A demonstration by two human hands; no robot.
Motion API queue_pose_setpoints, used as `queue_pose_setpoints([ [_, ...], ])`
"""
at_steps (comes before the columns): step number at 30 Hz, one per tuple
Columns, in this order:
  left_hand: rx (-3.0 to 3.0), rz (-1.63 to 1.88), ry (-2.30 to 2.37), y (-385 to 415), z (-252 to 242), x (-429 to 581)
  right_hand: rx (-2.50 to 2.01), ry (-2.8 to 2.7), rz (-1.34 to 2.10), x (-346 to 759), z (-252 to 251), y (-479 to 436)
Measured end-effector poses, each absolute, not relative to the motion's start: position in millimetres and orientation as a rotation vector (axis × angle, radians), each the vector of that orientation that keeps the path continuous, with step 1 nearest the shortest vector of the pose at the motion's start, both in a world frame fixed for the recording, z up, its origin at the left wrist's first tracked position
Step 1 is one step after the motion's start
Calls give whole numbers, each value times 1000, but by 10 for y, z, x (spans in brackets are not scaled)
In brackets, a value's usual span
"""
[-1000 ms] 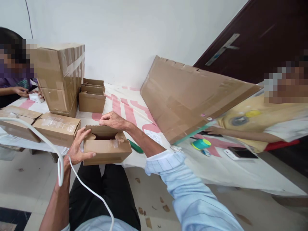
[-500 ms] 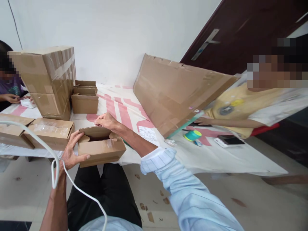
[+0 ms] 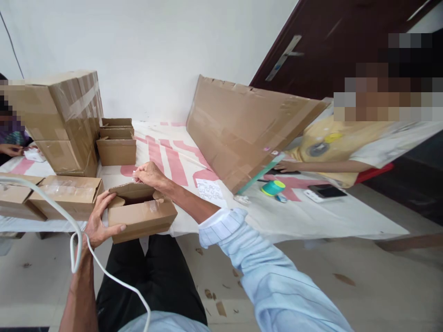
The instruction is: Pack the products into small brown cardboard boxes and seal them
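An open brown cardboard box [image 3: 140, 221] sits at the table's front edge, its back flap raised and a piece of clear tape on its right part. My left hand [image 3: 100, 221] grips the box's left end, thumb on the front face and fingers on the back flap. Just above the back flap is my right hand [image 3: 150, 176], its fingers pinched around a small whitish, clear thing too small to name. The inside of the box is mostly hidden.
Taped boxes [image 3: 65, 191] line the front left, below a tall taped stack [image 3: 74, 120]. Behind are small open boxes [image 3: 117, 152]. A large cardboard sheet [image 3: 242, 124] leans at centre. Teal tape roll [image 3: 273, 187] and white device [image 3: 323, 193] lie right. People sit at both sides. A white cable hangs before me.
The whole view has shifted slightly, so most things appear a little further left. My hands keep nearly the same hold and place at the box.
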State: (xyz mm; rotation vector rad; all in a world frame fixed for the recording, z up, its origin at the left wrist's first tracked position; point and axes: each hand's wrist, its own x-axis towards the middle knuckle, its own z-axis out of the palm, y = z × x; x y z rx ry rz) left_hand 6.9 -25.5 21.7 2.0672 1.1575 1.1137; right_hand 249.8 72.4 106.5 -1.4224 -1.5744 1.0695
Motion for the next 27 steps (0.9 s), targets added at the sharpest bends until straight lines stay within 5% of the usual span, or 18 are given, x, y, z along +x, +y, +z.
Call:
queue_pose_setpoints([
  [9, 2032, 1156, 1159, -307, 168, 101, -1121, -1231, 1304, 2749, 1372, 760],
  [15, 2042, 1157, 1221, -269, 201, 69, -936, -1390, 1095, 2993, 1325, 531],
  [27, 2092, 1282, 1463, -141, 299, 99, -1656, -1260, 338, 4786, 59, -476],
])
